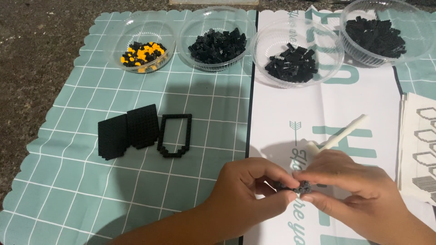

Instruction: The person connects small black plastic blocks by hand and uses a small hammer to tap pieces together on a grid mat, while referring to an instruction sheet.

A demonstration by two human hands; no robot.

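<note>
From the head camera, the left hand (247,193) and the right hand (352,190) meet low in the frame, fingertips of both pinched on a small black brick piece (299,186) held between them just above the white printed sheet (318,104), close in where such tiny parts can be seen and pressed. Just beyond the right hand lies a white plastic tool (340,134). On the teal grid mat (63,136) to the left rest two filled black brick panels (128,130) and an open black brick frame (174,135). Four clear bowls line the far edge: one of orange and black bricks (142,54), three of black bricks (218,44), sorted within reach. A printed instruction sheet (420,149) sits at right.
</note>
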